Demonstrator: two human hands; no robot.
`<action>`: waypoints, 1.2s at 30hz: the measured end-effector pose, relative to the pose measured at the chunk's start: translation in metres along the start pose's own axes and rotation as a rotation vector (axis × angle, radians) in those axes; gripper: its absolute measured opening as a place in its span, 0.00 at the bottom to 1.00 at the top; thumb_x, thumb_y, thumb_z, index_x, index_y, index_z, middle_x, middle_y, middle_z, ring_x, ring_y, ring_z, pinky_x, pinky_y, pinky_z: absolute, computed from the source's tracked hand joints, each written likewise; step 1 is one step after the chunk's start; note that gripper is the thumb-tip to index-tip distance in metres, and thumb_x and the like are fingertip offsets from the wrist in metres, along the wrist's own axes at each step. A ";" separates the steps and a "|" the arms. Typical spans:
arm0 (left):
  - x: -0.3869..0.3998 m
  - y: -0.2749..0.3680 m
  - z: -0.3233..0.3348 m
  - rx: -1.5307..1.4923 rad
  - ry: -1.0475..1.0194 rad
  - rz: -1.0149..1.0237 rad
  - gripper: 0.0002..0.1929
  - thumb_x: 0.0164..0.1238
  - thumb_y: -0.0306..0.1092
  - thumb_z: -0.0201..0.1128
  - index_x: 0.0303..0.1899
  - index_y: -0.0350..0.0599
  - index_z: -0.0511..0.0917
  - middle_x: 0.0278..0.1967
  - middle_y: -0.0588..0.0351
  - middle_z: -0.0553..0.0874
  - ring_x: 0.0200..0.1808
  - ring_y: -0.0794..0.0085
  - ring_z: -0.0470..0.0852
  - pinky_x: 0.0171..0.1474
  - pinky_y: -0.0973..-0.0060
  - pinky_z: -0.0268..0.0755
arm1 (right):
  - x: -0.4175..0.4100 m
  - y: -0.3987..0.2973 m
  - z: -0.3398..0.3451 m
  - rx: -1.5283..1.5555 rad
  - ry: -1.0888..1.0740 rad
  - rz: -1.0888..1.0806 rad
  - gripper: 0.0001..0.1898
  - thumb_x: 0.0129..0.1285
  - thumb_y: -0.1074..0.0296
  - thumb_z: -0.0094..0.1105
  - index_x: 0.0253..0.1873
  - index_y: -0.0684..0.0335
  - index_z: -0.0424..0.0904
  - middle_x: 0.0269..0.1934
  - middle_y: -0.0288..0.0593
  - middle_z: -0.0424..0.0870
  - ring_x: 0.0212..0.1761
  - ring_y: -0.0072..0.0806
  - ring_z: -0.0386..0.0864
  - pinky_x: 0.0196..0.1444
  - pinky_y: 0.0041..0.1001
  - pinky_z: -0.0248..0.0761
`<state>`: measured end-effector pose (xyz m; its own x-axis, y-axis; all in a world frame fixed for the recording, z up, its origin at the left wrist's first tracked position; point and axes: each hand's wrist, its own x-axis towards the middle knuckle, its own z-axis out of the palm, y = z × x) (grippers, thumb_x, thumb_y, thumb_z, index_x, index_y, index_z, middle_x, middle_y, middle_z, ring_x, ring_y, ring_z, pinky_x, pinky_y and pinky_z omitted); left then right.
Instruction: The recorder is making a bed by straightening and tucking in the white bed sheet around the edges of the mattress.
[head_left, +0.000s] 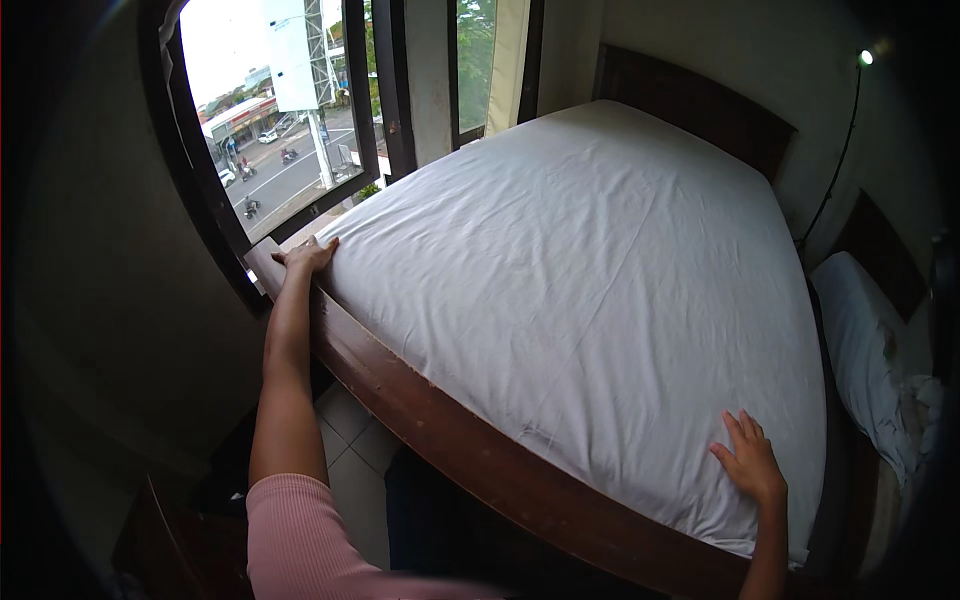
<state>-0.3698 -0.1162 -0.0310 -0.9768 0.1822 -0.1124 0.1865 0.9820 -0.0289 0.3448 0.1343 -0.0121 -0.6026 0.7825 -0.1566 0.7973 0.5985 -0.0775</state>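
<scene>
A white fitted sheet (570, 285) covers the mattress of a bed and shows many shallow wrinkles. At the mattress's left near corner, beside the window, is my left hand (306, 255), with thumb and fingers spread; whether it grips any cloth cannot be told. My right hand (746, 457) is over the sheet near the right near corner, fingers apart and holding nothing. Below the sheet's near edge runs the dark red-brown wooden footboard (480, 457). A dark wooden headboard (690, 105) stands at the far end.
An open window (367, 97) on the left looks onto a street. On the right, past a narrow dark gap, lies a second bed with crumpled white bedding (862, 360). A lit lamp (866, 57) with a dark cord is by the wall. Floor tiles (352, 457) show below the footboard.
</scene>
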 end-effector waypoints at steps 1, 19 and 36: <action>0.002 -0.001 -0.001 0.011 0.005 0.001 0.46 0.63 0.77 0.30 0.75 0.55 0.50 0.71 0.53 0.63 0.73 0.53 0.59 0.70 0.34 0.27 | -0.001 -0.001 0.001 -0.002 -0.031 0.022 0.35 0.68 0.46 0.51 0.73 0.60 0.56 0.72 0.64 0.53 0.75 0.56 0.50 0.72 0.46 0.52; 0.039 0.043 0.015 0.393 0.573 0.243 0.29 0.71 0.53 0.51 0.69 0.54 0.63 0.69 0.48 0.66 0.68 0.56 0.68 0.70 0.44 0.48 | -0.004 0.009 0.003 0.023 -0.208 0.127 0.37 0.70 0.33 0.31 0.77 0.42 0.40 0.77 0.54 0.34 0.79 0.51 0.31 0.73 0.61 0.32; -0.172 0.212 0.036 -0.021 -0.064 1.113 0.38 0.70 0.64 0.43 0.75 0.59 0.46 0.76 0.45 0.41 0.77 0.46 0.33 0.66 0.28 0.29 | 0.009 0.071 0.025 0.134 -0.084 0.182 0.42 0.62 0.23 0.30 0.77 0.35 0.40 0.78 0.49 0.30 0.79 0.46 0.25 0.73 0.60 0.24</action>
<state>-0.1588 0.0586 -0.0533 -0.2589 0.9589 -0.1161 0.9521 0.2736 0.1368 0.3970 0.1792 -0.0436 -0.4483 0.8549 -0.2611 0.8932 0.4164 -0.1698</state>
